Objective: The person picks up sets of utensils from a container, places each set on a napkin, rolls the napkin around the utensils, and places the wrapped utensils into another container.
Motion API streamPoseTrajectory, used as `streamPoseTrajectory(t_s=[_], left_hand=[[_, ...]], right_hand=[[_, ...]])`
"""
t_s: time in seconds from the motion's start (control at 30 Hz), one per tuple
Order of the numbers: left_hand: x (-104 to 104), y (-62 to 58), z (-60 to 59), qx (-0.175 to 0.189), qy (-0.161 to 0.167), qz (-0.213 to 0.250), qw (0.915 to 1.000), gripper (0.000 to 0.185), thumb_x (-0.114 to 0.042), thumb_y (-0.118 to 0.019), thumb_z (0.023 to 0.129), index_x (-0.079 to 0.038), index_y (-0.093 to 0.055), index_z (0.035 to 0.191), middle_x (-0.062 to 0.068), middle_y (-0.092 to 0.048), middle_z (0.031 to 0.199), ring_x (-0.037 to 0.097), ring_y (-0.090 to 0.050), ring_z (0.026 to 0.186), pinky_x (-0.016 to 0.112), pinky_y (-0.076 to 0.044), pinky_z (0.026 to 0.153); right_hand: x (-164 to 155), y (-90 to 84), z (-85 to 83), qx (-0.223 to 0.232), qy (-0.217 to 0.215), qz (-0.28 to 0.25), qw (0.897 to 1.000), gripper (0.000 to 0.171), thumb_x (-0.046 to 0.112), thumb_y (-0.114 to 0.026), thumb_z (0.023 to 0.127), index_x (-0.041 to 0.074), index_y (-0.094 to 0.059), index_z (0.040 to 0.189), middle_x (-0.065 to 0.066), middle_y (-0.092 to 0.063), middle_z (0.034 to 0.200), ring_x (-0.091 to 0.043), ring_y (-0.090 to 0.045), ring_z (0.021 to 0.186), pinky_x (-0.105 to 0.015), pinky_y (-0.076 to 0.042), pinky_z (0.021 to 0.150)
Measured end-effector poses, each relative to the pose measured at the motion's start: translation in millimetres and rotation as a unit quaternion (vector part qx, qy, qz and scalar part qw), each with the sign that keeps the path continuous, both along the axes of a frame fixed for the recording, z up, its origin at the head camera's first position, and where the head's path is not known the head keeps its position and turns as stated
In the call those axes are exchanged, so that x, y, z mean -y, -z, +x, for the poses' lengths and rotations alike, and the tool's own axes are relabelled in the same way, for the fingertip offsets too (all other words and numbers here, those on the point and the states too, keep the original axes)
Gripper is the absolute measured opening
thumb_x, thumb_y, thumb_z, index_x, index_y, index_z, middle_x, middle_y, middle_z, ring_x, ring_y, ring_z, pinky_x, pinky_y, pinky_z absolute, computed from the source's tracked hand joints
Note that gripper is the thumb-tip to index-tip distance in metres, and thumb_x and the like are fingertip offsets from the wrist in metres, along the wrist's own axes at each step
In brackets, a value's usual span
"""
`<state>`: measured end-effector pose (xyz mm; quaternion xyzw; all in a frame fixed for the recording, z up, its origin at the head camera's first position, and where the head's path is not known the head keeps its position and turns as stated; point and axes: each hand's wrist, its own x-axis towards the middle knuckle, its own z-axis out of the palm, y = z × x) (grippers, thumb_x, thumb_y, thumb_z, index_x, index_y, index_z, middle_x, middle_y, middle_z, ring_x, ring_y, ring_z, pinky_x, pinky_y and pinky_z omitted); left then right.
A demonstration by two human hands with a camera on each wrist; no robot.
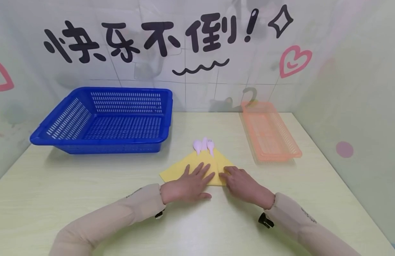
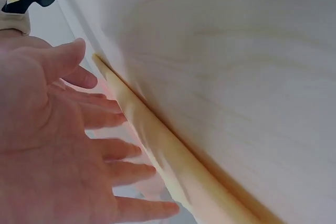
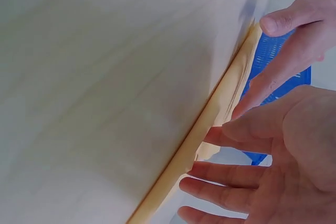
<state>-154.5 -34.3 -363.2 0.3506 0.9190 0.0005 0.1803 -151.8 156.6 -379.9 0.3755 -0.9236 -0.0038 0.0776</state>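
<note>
Both hands, left hand (image 1: 188, 185) and right hand (image 1: 245, 185), lay spread flat on the folded yellow napkin (image 1: 197, 167), pink cutlery (image 1: 203, 145) tucked beyond the fingertips; folding appeared largely done, with both baskets unused.

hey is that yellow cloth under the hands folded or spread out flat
Folded. The yellow cloth forms a triangle with a layered flap, pink plastic cutlery poking from its tip, and both the left hand and right hand press it flat.

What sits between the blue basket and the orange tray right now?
In the head view, pink cutlery poking from the yellow napkin lies between the blue basket and the orange tray; otherwise bare table.
</note>
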Motion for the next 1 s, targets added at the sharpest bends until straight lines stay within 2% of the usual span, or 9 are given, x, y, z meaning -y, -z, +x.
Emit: streamPoseTrajectory(t_s=[0.17,0.33,0.4,0.5,0.63,0.77,0.83,1.0], left_hand=[[-8.2,1.3,-0.8,-0.025,0.051,-0.012,0.9983,0.063,-0.048,-0.040,0.090,-0.017,-0.023,0.142,0.003,-0.013,0.149,0.024,-0.008,0.136,0.057,-0.016,0.102],[-12.1,3.1,-1.9,-0.023,0.056,-0.028,0.9978,0.061,-0.049,-0.038,0.090,-0.017,-0.025,0.141,0.000,-0.013,0.149,0.022,-0.009,0.136,0.056,-0.017,0.102],[-12.8,3.7,-2.2,-0.022,0.055,-0.025,0.9979,0.061,-0.049,-0.039,0.090,-0.017,-0.027,0.140,0.000,-0.013,0.149,0.022,-0.010,0.136,0.056,-0.018,0.102],[-13.8,4.4,-2.0,-0.020,0.055,-0.019,0.9981,0.061,-0.050,-0.040,0.090,-0.016,-0.029,0.140,0.001,-0.015,0.148,0.023,-0.011,0.135,0.054,-0.019,0.102],[-14.6,5.4,-1.8,-0.021,0.052,-0.011,0.9984,0.063,-0.051,-0.040,0.089,-0.013,-0.030,0.139,0.002,-0.016,0.148,0.024,-0.013,0.135,0.053,-0.021,0.102],[-15.3,6.1,-2.0,-0.030,0.055,-0.012,0.9980,0.064,-0.051,-0.041,0.088,-0.012,-0.031,0.139,0.002,-0.018,0.148,0.025,-0.014,0.135,0.052,-0.021,0.102],[-15.6,6.3,-2.2,-0.033,0.055,-0.013,0.9979,0.065,-0.052,-0.041,0.088,-0.012,-0.032,0.138,0.002,-0.018,0.148,0.025,-0.014,0.135,0.052,-0.022,0.102],[-16.6,5.8,-2.0,-0.034,0.052,-0.014,0.9980,0.067,-0.054,-0.042,0.086,-0.012,-0.033,0.137,0.002,-0.018,0.148,0.026,-0.014,0.135,0.052,-0.022,0.102]], right_hand=[[-1.4,1.2,-1.9,-0.008,-0.009,0.000,1.000,0.022,0.003,-0.062,0.078,0.002,-0.062,0.100,-0.018,-0.057,0.097,-0.030,-0.057,0.083,-0.037,-0.049,0.058],[-1.4,0.9,-4.6,0.004,-0.012,-0.028,1.000,0.020,0.004,-0.064,0.077,0.003,-0.062,0.097,-0.016,-0.057,0.094,-0.027,-0.056,0.077,-0.034,-0.049,0.053],[-1.0,0.4,-6.3,0.016,0.007,-0.043,0.999,0.019,0.005,-0.066,0.075,0.001,-0.061,0.093,-0.015,-0.056,0.091,-0.027,-0.055,0.076,-0.034,-0.048,0.053],[0.7,-2.0,-9.4,0.046,0.070,-0.060,0.995,0.021,0.007,-0.069,0.074,-0.003,-0.058,0.089,-0.014,-0.052,0.084,-0.026,-0.051,0.072,-0.034,-0.046,0.052],[1.9,-6.8,-13.8,0.106,0.167,-0.063,0.978,0.034,0.015,-0.070,0.073,-0.007,-0.052,0.092,-0.014,-0.047,0.079,-0.026,-0.045,0.070,-0.034,-0.043,0.051],[0.4,-11.2,-18.2,0.165,0.233,-0.076,0.955,0.047,0.025,-0.072,0.072,-0.007,-0.049,0.098,-0.014,-0.045,0.080,-0.027,-0.044,0.072,-0.036,-0.043,0.053],[-1.0,-13.2,-20.1,0.179,0.256,-0.074,0.947,0.053,0.030,-0.073,0.071,-0.006,-0.048,0.101,-0.016,-0.045,0.082,-0.029,-0.046,0.073,-0.039,-0.044,0.054],[-6.0,-13.8,-26.1,0.204,0.273,-0.067,0.938,0.063,0.036,-0.074,0.069,-0.005,-0.045,0.106,-0.016,-0.050,0.082,-0.025,-0.049,0.066,-0.037,-0.044,0.051]])
